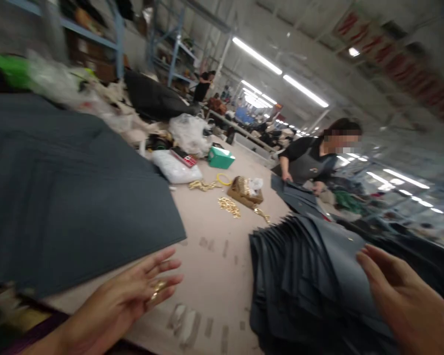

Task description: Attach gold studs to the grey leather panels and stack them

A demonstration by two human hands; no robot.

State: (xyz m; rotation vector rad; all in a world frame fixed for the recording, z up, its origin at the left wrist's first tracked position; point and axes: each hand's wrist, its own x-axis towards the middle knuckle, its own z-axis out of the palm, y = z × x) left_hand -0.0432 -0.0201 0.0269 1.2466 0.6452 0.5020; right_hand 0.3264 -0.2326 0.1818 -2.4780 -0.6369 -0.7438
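My left hand is over the near part of the table, fingers stretched out and apart, with a small gold-coloured piece at the fingers that looks like a ring. Just beyond it lies a large dark grey sheet, leather-like, piled flat on the left. On the right, a thick stack of dark leather-like panels fans out in layers. My right hand is at the stack's right side, thumb and forefinger pinched at the top dark panel. Motion blurs the exact grip.
Small gold metal pieces lie mid-table near a cardboard box of gold chain. Farther back are a yellow ring, a green box and a white plastic bag. Across the table, a person handles dark panels.
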